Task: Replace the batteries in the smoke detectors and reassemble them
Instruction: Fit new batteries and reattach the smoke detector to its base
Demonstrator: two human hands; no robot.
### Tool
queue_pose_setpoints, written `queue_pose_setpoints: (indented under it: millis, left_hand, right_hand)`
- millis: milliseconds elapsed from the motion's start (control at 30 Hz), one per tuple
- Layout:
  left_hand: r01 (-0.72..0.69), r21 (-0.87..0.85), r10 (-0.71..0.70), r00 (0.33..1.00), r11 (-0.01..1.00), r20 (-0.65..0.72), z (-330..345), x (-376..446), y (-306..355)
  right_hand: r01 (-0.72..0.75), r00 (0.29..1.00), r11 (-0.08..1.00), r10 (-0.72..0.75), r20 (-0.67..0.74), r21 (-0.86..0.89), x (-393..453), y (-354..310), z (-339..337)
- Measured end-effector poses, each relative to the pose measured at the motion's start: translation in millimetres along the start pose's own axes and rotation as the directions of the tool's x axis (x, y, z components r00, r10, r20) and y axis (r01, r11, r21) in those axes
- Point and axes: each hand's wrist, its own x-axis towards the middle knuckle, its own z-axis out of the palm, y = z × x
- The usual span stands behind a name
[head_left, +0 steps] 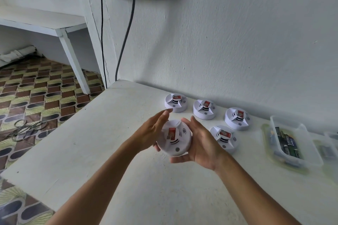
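Head view: smoke detector lifted between hands; right hand fingers curl round it, left hand fingers straight, touching.

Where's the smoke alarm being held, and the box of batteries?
Held smoke detector (173,138): head view, on its white top face.
Battery box (309,151): head view, on its clear right wall.

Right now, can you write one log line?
left hand: touching | right hand: cradling round white plastic smoke detector | clear plastic battery tub: untouched
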Motion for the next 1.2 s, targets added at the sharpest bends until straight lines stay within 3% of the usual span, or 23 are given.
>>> queue_pose_setpoints:
  millis: [133, 233, 733, 1200]
  left_hand:
    - [0.030, -0.256, -0.043, 0.998, 0.966, -0.047, 4, -3, -16]
    - [0.017, -0.413, -0.072, 0.990, 0.910, -0.118, 14, -11, -37]
    - [-0.093, -0.436, -0.029, 0.964, 0.895, -0.265, 35, -25, -72]
    - [-0.129, -0.400, 0.006, 0.955, 0.907, -0.296, 34, -25, -74]
  right_hand:
    - [0.086, 0.996, 0.986, -0.082, -0.037, 0.145, 3, 22, -21]
    - [0.171, 0.980, 0.978, -0.157, -0.126, 0.115, 7, 38, -35]
    - [0.247, 0.945, 0.946, -0.283, -0.164, -0.207, 9, 57, -34]
    - [0.287, 0.935, 0.940, -0.317, -0.158, -0.185, 10, 59, -34]
